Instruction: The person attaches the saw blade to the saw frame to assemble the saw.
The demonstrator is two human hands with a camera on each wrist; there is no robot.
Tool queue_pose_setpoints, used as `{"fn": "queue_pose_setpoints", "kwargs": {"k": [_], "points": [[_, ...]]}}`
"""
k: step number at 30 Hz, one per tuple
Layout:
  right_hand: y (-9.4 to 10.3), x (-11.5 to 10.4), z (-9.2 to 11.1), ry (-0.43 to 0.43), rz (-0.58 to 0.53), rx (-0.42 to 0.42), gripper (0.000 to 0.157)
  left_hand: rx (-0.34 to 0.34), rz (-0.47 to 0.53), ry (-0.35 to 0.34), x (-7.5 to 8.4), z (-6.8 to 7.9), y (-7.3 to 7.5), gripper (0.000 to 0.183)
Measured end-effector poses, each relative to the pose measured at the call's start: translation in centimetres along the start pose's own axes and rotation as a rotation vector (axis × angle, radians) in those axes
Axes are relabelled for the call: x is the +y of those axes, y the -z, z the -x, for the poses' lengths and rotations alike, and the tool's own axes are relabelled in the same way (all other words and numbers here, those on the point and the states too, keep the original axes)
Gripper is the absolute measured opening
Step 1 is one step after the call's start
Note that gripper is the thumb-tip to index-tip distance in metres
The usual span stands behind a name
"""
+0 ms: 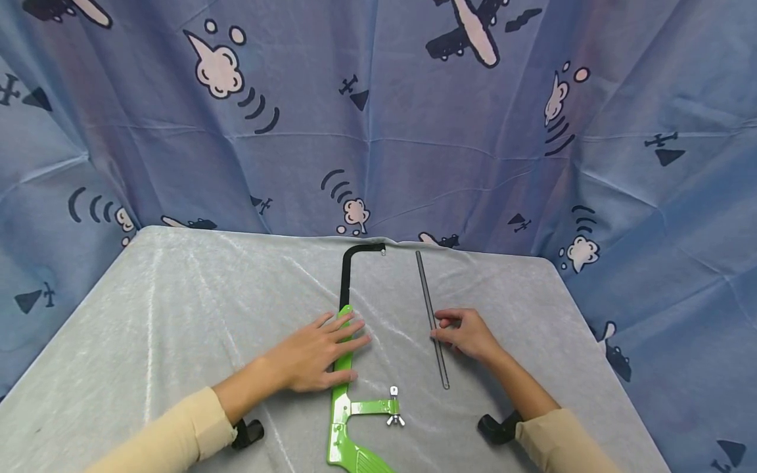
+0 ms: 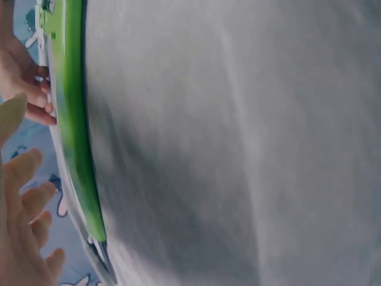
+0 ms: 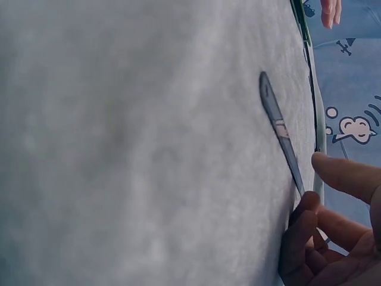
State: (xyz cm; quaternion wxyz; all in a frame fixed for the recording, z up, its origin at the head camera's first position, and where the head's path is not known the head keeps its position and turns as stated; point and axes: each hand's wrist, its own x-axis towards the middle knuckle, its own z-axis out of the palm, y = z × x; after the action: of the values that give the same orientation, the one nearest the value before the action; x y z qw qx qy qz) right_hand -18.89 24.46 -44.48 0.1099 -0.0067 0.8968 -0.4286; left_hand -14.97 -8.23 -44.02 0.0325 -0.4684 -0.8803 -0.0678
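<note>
A hacksaw frame (image 1: 340, 415) with a green handle and body and a black bent front bar (image 1: 345, 279) lies on the grey cloth. My left hand (image 1: 319, 355) is over its green body, fingers spread and straight; in the left wrist view a gap shows between the fingers and the frame (image 2: 72, 113). To the right lies a thin grey hacksaw blade (image 1: 427, 295), detached from the frame. My right hand (image 1: 470, 334) is at the blade's middle, fingers loosely bent, thumb and forefinger apart. Fingertips meet or nearly meet the blade (image 3: 277, 122); firm contact is unclear.
A wing nut (image 1: 395, 419) sits on the frame's short green arm. Grey cloth (image 1: 195, 315) covers the table, and a blue patterned curtain (image 1: 307, 85) hangs behind its far edge. Black wrist devices (image 1: 499, 428) show near both sleeves.
</note>
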Motion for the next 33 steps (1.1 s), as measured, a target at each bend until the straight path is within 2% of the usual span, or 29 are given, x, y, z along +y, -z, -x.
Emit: {"fn": "queue_pose_setpoints", "kwargs": {"k": [5, 12, 19, 28, 33], "points": [[-0.3, 0.1, 0.0, 0.044, 0.027, 0.033, 0.043, -0.028, 0.023, -0.03, 0.8, -0.2, -0.1, 0.062], [-0.7, 0.2, -0.1, 0.146, 0.13, 0.1, 0.038, -0.035, 0.074, -0.071, 1.7, 0.0, -0.6, 0.065], [-0.9, 0.0, 0.0, 0.141, 0.132, 0.096, 0.038, -0.027, 0.114, -0.101, 2.6, 0.0, -0.8, 0.065], [-1.0, -0.1, 0.0, 0.157, 0.148, 0.098, 0.038, 0.056, 0.155, -0.133, 3.3, -0.1, -1.4, 0.058], [-1.1, 0.0, -0.1, 0.163, 0.16, 0.099, 0.037, 0.076, 0.181, -0.14, 3.5, -0.2, -1.6, 0.053]]}}
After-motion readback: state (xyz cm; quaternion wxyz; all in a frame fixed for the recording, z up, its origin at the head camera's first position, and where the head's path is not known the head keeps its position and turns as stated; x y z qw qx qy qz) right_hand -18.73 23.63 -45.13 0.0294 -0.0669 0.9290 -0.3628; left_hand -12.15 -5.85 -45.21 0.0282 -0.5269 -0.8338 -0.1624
